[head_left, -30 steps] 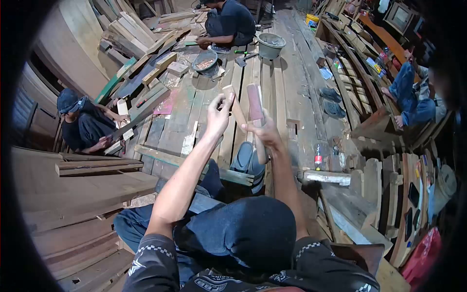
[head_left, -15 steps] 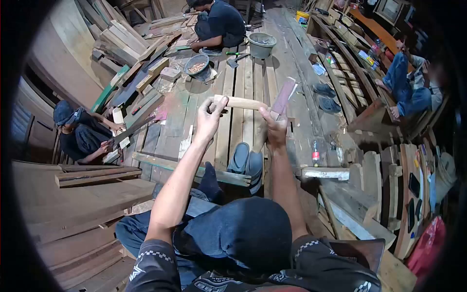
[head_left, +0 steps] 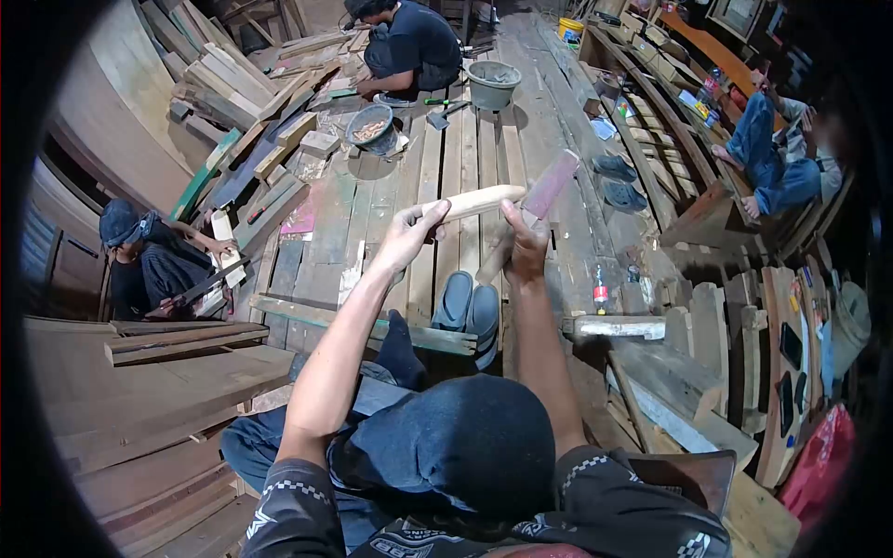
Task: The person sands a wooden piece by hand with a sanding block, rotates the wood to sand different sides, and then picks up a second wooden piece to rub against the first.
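My left hand [head_left: 407, 238] is closed on one end of a pale, rounded wooden piece [head_left: 479, 201], which tapers toward its right end. In my right hand [head_left: 527, 249] is a flat wooden stick faced with purple-brown sandpaper [head_left: 553, 184], its bare lower end [head_left: 494, 260] sticking out below the fist. My right thumb lies right at the tapered end of the wooden piece, and the sandpaper overlaps that end in this view. Both hands are held out over the plank floor [head_left: 377, 209].
Grey sandals [head_left: 454, 302] lie below my hands. Ahead are a bucket with wood bits [head_left: 372, 133], a grey bucket [head_left: 494, 88] and a hatchet [head_left: 445, 115]. One person [head_left: 414, 46] crouches ahead, another saws wood [head_left: 153, 265] at left, a third sits at right [head_left: 777, 153]. A bottle [head_left: 601, 296] stands right.
The wooden piece has tilted, its right end rising, and the sandpaper stick has turned and shifted slightly right. At left, the other person's saw has moved down and back.
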Demonstrator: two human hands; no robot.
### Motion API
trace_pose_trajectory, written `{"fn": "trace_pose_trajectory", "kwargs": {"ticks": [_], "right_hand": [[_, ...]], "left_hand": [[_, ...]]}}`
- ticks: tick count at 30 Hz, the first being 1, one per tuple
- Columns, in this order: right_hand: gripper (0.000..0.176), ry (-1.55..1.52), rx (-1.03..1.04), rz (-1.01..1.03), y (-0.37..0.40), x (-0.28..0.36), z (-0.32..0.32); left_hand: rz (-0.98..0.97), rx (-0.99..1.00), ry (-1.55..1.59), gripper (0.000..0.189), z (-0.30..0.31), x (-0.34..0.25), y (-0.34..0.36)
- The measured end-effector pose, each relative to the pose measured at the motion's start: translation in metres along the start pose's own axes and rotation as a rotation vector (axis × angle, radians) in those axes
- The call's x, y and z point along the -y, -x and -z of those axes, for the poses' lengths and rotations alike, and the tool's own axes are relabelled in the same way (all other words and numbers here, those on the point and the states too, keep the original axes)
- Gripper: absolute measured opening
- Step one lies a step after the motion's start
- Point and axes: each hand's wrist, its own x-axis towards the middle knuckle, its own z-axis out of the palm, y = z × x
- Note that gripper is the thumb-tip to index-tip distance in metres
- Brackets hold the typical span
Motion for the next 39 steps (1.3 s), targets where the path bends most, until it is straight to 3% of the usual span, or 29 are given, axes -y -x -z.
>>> {"fn": "trace_pose_trajectory", "kwargs": {"ticks": [3, 17, 21, 26, 32, 37, 39], "right_hand": [[0.077, -0.026, -0.005, -0.045, -0.003, -0.002, 0.004], [0.072, -0.023, 0.013, -0.107, -0.002, -0.001, -0.001], [0.062, 0.037, 0.046, -0.099, -0.005, -0.010, 0.001], [0.049, 0.072, 0.063, -0.094, 0.000, -0.007, -0.004], [0.075, 0.189, 0.091, -0.217, 0.000, -0.002, -0.002], [0.032, 0.201, 0.071, -0.134, 0.002, -0.005, -0.006], [0.035, 0.208, 0.089, -0.132, 0.003, -0.005, -0.007]], "left_hand": [[0.001, 0.058, -0.116, 0.043, 0.004, 0.004, -0.002], [-0.055, 0.188, -0.572, 0.044, -0.006, 0.003, 0.005], [-0.174, 0.152, -0.475, 0.042, -0.013, 0.003, 0.009], [-0.135, 0.184, -0.415, 0.039, -0.013, 0.008, 0.006], [0.012, 0.218, -0.161, 0.044, -0.020, -0.001, 0.013], [-0.012, 0.202, -0.233, 0.041, -0.018, -0.001, 0.011], [-0.013, 0.209, -0.211, 0.040, -0.019, -0.003, 0.013]]}}
